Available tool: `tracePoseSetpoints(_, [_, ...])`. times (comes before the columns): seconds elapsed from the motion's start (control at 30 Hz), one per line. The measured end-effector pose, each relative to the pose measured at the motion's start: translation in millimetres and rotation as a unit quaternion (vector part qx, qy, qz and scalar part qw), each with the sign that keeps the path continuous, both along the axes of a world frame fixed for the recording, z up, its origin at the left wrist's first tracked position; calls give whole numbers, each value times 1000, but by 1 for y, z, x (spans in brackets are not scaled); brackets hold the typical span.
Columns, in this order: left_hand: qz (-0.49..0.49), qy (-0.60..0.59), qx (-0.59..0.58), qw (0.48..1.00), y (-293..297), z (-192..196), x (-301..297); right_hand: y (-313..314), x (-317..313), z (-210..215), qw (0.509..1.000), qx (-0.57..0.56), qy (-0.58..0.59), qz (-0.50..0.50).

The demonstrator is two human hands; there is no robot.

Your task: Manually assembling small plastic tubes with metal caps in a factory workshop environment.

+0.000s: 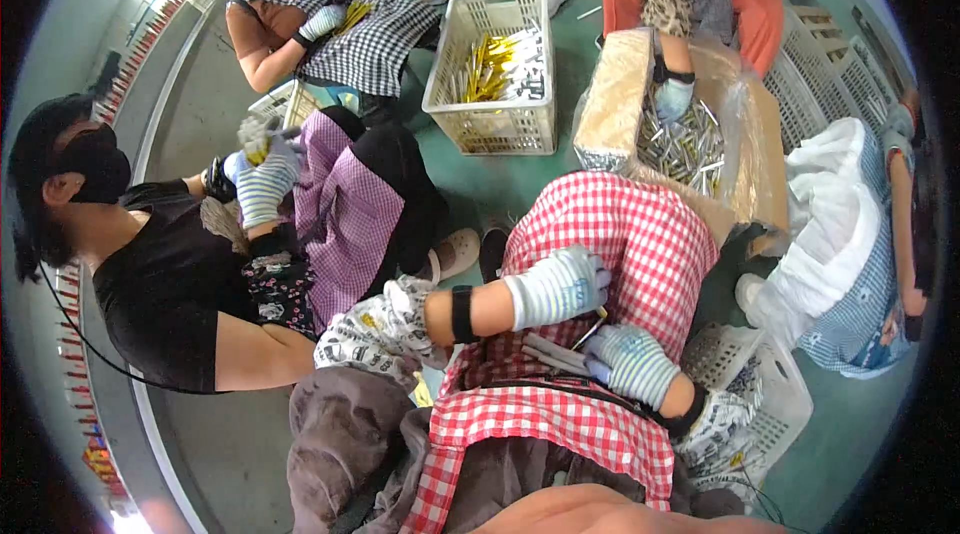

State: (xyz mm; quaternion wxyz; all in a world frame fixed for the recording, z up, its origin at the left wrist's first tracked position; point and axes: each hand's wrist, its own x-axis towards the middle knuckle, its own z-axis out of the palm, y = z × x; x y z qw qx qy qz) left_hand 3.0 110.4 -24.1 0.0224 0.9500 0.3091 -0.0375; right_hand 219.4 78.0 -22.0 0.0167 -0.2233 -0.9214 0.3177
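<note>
Both my hands wear striped, pale-fingered gloves and work over my lap, which a red-and-white checked apron (610, 219) covers. My left hand (560, 286) is curled with its back up, so what its fingers grip is hidden. Just below its fingertips a thin stick (590, 328) with a yellowish end slants toward my right hand (632, 366). That hand is closed round the ends of a few slim grey tubes (556, 354) lying across the apron.
Ahead stands a plastic-lined cardboard box (612, 99) of silver and yellow tubes, with another person's gloved hand inside. A cream crate (490, 124) holds yellow and white slim pieces. Another white crate (790, 404) is by my right arm. A co-worker (170, 264) sits close on my left.
</note>
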Motion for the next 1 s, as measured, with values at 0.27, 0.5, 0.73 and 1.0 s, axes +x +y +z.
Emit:
tracePoseSetpoints(0.27, [196,-339,-95,915,23,10,-62,28,3,30,983,16,89,-162])
tracePoseSetpoints(0.5, [143,-377,-128,906,39,12,-71,55,14,25,949,109,169,-243])
tracePoseSetpoints(0.73, [53,-313,-50,947,42,26,-72,53,22,37,948,137,173,-230])
tracePoseSetpoints(1.0, [-13,-280,-25,960,14,55,-63,27,29,69,974,124,88,-171])
